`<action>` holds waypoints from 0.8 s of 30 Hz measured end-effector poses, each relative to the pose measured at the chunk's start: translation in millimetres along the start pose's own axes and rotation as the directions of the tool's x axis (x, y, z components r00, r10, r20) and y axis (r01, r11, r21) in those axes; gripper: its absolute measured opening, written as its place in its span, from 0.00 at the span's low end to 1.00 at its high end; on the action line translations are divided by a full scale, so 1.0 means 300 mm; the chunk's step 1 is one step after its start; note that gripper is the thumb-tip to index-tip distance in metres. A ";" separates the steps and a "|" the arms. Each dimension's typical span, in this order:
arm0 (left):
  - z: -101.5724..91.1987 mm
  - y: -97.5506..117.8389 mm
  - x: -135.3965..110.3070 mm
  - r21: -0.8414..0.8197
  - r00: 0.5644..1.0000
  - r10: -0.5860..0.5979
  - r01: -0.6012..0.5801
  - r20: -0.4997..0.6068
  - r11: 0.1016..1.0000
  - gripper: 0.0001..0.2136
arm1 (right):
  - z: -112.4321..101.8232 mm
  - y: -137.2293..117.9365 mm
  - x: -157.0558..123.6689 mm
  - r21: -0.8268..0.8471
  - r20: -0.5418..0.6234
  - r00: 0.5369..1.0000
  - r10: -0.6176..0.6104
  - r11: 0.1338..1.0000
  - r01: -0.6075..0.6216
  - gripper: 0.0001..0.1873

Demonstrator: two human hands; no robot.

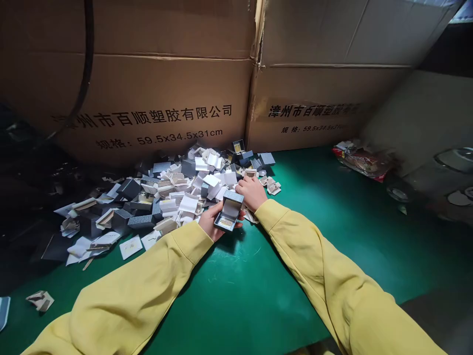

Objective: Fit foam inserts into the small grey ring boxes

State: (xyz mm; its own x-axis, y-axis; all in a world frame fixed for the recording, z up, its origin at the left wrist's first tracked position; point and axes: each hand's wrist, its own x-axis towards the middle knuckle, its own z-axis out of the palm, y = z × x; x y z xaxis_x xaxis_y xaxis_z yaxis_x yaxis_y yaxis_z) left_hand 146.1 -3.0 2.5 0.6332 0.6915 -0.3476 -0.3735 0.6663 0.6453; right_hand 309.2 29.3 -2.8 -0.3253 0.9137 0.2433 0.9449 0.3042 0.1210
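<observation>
A small grey hinged box (229, 211) sits open in the left hand (210, 223). The fingers curl under its base and grip it firmly, and the lid stands up on the far side, probably so that the pale lining faces the person. Just beyond the box, nearly touching its lid, the right hand (252, 191) rests knuckles-up on the edge of a pile of boxes and white inserts (177, 195). Its fingers are bent down into the pieces, and I cannot tell whether they have closed on anything. The pile spreads left and back from the box over the green table cover (295, 246). Behind the box stand two printed cardboard cartons (148, 88), which wall the heap in. Well right of the box lies a crumpled red wrapper (360, 160), and far to its lower left a lone paper scrap (40, 301).
</observation>
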 end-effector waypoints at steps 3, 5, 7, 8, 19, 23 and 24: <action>-0.004 0.008 0.001 -0.034 1.000 -0.017 0.016 -0.015 0.999 0.21 | 0.003 0.023 -0.022 0.100 -0.033 0.997 -0.067 0.992 0.070 0.16; -0.008 0.009 0.003 -0.058 1.000 -0.017 0.016 -0.017 0.998 0.21 | 0.000 0.038 -0.025 0.183 -0.057 0.998 -0.024 0.983 0.034 0.19; -0.012 0.001 0.003 -0.049 1.000 -0.013 0.014 0.010 0.999 0.21 | -0.004 0.047 -0.013 0.236 -0.090 0.987 0.130 0.966 -0.106 0.19; -0.014 -0.006 0.001 -0.028 0.999 -0.020 0.022 0.050 0.999 0.20 | -0.007 0.047 -0.002 0.245 -0.094 0.974 0.205 0.953 -0.177 0.17; -0.030 -0.047 -0.002 0.100 0.952 -0.093 0.066 0.292 0.993 0.14 | -0.015 -0.059 0.156 0.117 0.067 0.993 0.094 0.988 -0.101 0.11; -0.025 -0.036 0.000 0.073 0.971 -0.084 0.069 0.224 0.995 0.15 | -0.021 -0.054 0.168 0.121 0.122 0.987 0.106 0.985 -0.121 0.11; -0.023 -0.035 -0.001 0.062 0.974 -0.085 0.073 0.211 0.995 0.15 | -0.021 -0.048 0.163 0.137 0.121 0.987 0.106 0.983 -0.122 0.10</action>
State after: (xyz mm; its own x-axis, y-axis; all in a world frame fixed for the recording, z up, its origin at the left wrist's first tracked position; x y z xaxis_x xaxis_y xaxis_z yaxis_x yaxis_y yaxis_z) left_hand 145.2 -8.2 -8.8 0.7915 0.5580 -0.2493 -0.2834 0.6966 0.6592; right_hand 279.7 67.8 13.4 -0.2169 0.9667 0.1361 0.9736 0.2244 -0.0421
